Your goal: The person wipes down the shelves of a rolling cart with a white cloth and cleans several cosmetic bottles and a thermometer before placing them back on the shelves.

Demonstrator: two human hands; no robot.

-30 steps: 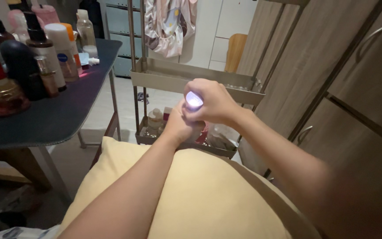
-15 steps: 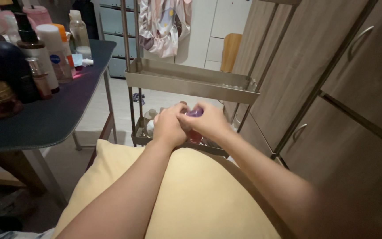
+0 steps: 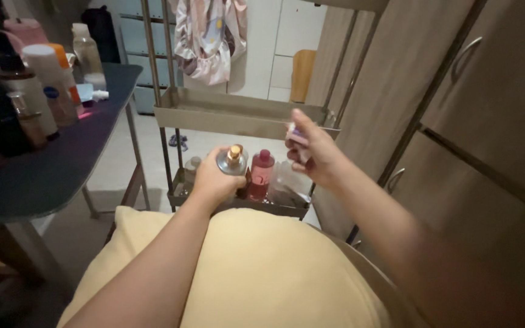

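Leftmost, a dark table (image 3: 62, 164) carries crowded toiletry bottles (image 3: 37, 91). Nearer centre, the left hand (image 3: 211, 179) wraps a small round glass perfume bottle (image 3: 232, 161), gold nozzle bared, in front of the cart's lower shelf (image 3: 238, 200). Glass like this is probably weighty, slick and breakable, so its body is the safest place to hold. Right of it, the right hand (image 3: 311, 152) pinches a small pale purple cap (image 3: 296, 135) near the upper tray (image 3: 238, 112).

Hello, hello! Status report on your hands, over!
Left hand shut on small round bottle, gold nozzle bare. Right hand holds pale purple cap, apart from bottle. Metal cart close behind; nothing between the hands.
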